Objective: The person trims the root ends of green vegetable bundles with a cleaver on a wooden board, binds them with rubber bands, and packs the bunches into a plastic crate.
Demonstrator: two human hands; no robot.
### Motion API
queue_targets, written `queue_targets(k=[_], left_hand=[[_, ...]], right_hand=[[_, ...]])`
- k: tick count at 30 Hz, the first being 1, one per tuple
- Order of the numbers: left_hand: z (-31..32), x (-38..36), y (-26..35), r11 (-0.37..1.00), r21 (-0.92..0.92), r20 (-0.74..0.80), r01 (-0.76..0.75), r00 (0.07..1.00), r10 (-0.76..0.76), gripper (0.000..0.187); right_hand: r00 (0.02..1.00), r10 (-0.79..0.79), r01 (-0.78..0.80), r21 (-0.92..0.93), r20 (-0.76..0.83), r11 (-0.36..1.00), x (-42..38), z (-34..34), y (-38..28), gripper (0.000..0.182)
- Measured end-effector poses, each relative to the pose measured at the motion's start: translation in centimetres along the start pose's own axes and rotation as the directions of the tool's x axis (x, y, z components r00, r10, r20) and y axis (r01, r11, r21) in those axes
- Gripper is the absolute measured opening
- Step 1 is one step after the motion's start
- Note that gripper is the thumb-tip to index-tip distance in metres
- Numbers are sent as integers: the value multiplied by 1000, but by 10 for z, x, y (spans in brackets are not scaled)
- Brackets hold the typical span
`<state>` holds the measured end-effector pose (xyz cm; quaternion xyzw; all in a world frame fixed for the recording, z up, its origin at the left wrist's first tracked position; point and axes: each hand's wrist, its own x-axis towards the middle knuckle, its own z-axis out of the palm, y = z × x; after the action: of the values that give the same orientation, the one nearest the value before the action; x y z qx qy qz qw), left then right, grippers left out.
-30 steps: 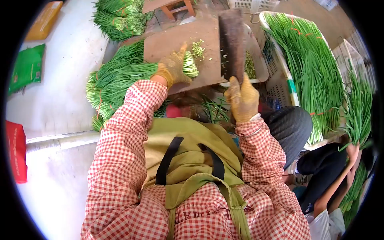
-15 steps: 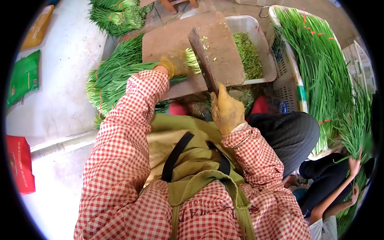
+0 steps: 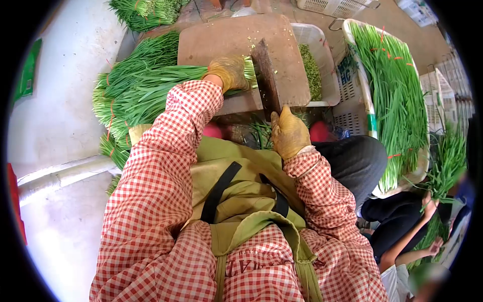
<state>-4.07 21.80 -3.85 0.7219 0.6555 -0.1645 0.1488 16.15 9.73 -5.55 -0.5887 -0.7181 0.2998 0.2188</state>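
Observation:
My left hand, in a yellowed glove, is closed round a bunch of long green stalks lying on the brown board. The pale cut ends of the bunch stick out to the right of the fingers. My gloved right hand grips a large dark-bladed knife; its handle is hidden in the fist. The blade stands just right of the pale ends, over the board's right half. Small cut bits are scattered on the board beyond it.
A white basket with chopped green bits stands right of the board. Further right is a crate of tied green bundles. More bundles lie at the left. At the lower right a co-worker's hands hold green stalks.
My left hand has shifted slightly right with the bunch. The knife has come closer to the pale ends. The view has also shifted, and the co-worker's hands show lower and further left.

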Motion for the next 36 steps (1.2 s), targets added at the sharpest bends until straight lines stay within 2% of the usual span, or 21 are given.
queue_targets(k=[2, 3, 5, 7, 13, 15, 17, 19, 20, 24, 25, 26, 28, 29, 30, 31, 32, 33, 34, 36], left_hand=[[4, 6, -2, 1000, 0, 35, 31, 999, -31, 69], [0, 5, -2, 1000, -16, 27, 22, 999, -22, 69], [-7, -1, -4, 997, -65, 47, -40, 998, 43, 63], [-5, 0, -7, 994, -101, 33, -49, 998, 52, 62], [-4, -3, -7, 985, -160, 4, -62, 998, 64, 60], [-2, -5, -6, 982, -176, 6, -71, 997, 73, 59], [-8, -4, -8, 988, -150, 49, -41, 998, 48, 60], [-6, -1, -7, 986, -165, 52, -29, 998, 38, 60], [-3, 3, -8, 985, -173, 68, -10, 997, 22, 61], [0, 2, -10, 980, -197, 23, -41, 999, 47, 63], [-7, 0, -9, 981, -192, 82, -27, 996, 43, 62], [2, 2, -4, 981, -194, 100, -33, 994, 53, 62], [8, 3, -10, 987, -130, -72, -92, 994, 83, 62], [2, 2, -11, 993, -82, 9, -84, 996, 85, 69], [0, -3, -9, 995, -77, -2, -70, 998, 70, 69], [1, -13, -4, 996, -39, -74, -80, 994, 77, 73], [2, -24, -1, 997, 2, -150, -81, 985, 80, 77], [6, -39, 3, 996, 61, -219, -60, 973, 72, 87], [17, -51, 6, 997, 72, -379, -34, 924, 59, 95], [22, -79, 11, 994, 103, -379, 26, 925, 16, 108]], right_hand=[[974, 102, -75, -138, 203, 988, 10, -25, -22, 23], [967, 133, -125, -48, 218, 991, 13, -22, -17, 24], [960, 148, -140, -49, 236, 989, 22, -16, -6, 24], [952, 164, -157, -46, 260, 986, 26, -19, -11, 25], [938, 253, -212, -187, 238, 959, 46, -13, -29, 27], [941, 256, -241, -93, 220, 966, 76, 0, -31, 29], [946, 253, -236, -102, 205, 966, 82, 11, -29, 29], [902, 358, -343, -104, 242, 933, 75, -9, -48, 28], [904, 360, -342, -112, 232, 933, 66, -11, -43, 28], [956, 168, -103, -259, 242, 960, 63, -8, -25, 25], [971, 100, -13, -371, 216, 929, 78, -1, -32, 24], [976, 21, 53, -329, 217, 943, 109, 28, -9, 29], [953, -99, 223, -444, 286, 868, 148, 49, -4, 30], [944, -143, 268, -439, 297, 858, 164, 55, 9, 30], [933, -187, 312, -435, 307, 845, 180, 62, 22, 31], [967, 60, -30, -123, 248, 992, 164, 32, 2, 32], [912, 298, -362, 213, 282, 908, 153, 8, -10, 34], [898, 305, -385, 229, 317, 894, 153, 3, 3, 36], [880, 301, -403, 241, 367, 883, 155, 5, 20, 39], [891, 329, -434, 370, 314, 821, 151, 13, 34, 41]])
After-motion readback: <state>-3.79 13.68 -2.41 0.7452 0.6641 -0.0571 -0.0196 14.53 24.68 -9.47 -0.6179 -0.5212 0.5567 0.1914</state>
